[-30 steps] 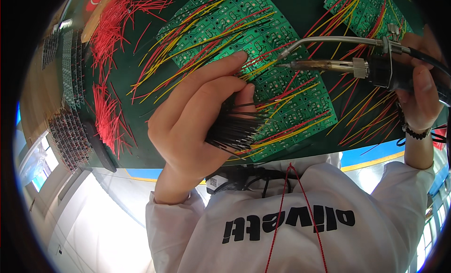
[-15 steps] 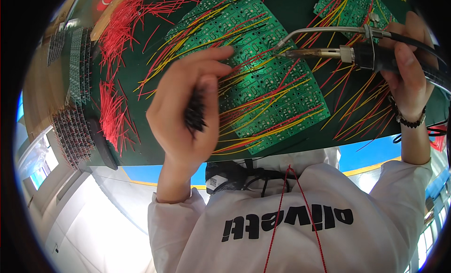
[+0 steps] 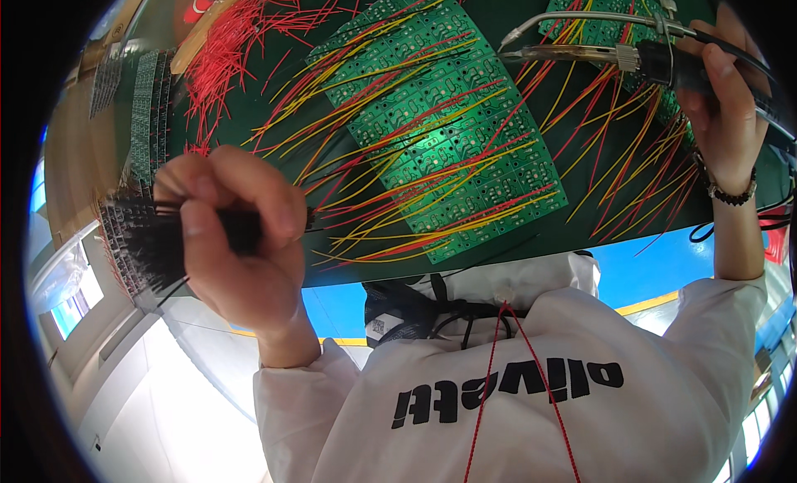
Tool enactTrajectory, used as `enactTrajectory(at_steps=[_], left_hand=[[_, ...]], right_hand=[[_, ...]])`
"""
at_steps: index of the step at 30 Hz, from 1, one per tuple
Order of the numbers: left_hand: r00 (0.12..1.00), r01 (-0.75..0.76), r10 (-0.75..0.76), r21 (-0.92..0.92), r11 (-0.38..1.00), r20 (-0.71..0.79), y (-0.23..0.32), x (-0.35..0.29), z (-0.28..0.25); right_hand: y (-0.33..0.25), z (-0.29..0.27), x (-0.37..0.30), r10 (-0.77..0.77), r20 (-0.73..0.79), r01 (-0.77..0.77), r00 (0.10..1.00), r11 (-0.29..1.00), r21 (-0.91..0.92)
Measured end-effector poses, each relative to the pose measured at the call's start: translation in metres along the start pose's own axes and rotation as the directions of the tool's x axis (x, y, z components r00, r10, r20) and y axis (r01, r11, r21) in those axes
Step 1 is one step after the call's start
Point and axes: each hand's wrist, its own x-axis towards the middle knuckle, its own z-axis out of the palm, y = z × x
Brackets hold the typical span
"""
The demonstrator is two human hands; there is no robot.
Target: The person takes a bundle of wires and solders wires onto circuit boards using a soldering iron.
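Note:
My left hand (image 3: pixel 249 263) is closed round a bundle of black wires (image 3: pixel 158 246), whose ends fan out to the left past the table's edge side. In my right hand (image 3: pixel 730 122) is a soldering iron (image 3: pixel 656 63) with a thin curved metal feed tube (image 3: pixel 573 16) fixed above it. The iron's tip points left, over the upper right edge of a green circuit board panel (image 3: pixel 519 180). Rows of red, yellow and black wires (image 3: pixel 365 171) stand attached along that panel, their loose ends reaching left.
A pile of loose red wires (image 3: pixel 237 47) lies at the far left beside a wooden strip (image 3: pixel 220 22). Stacked boards (image 3: pixel 149 126) stand at the left edge. Another wired green panel (image 3: pixel 573 1) lies at the upper right. A black cable (image 3: pixel 768 217) hangs near my right wrist.
My left hand has moved left and down, away from the panel, with the black wires. The soldering iron has lifted slightly upward and away from the wires. The panel has shifted slightly.

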Motion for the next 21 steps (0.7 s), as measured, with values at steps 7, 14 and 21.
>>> enactTrajectory(at_steps=[7,14,21], left_hand=[[0.968,-0.123,0.006,0.455,0.882,0.25,-0.016,0.015,0.021],[0.918,-0.337,0.036,0.729,0.596,0.394,-0.037,0.026,0.038],[0.907,-0.379,0.057,0.748,0.546,0.418,-0.053,0.026,0.039]], right_hand=[[0.009,-0.003,-0.003,0.057,-0.175,-0.052,0.983,0.998,0.037],[0.006,-0.02,-0.013,0.074,-0.081,-0.079,0.994,0.995,-0.061],[0.012,0.047,-0.009,-0.353,-0.311,0.412,0.883,0.899,0.15]])
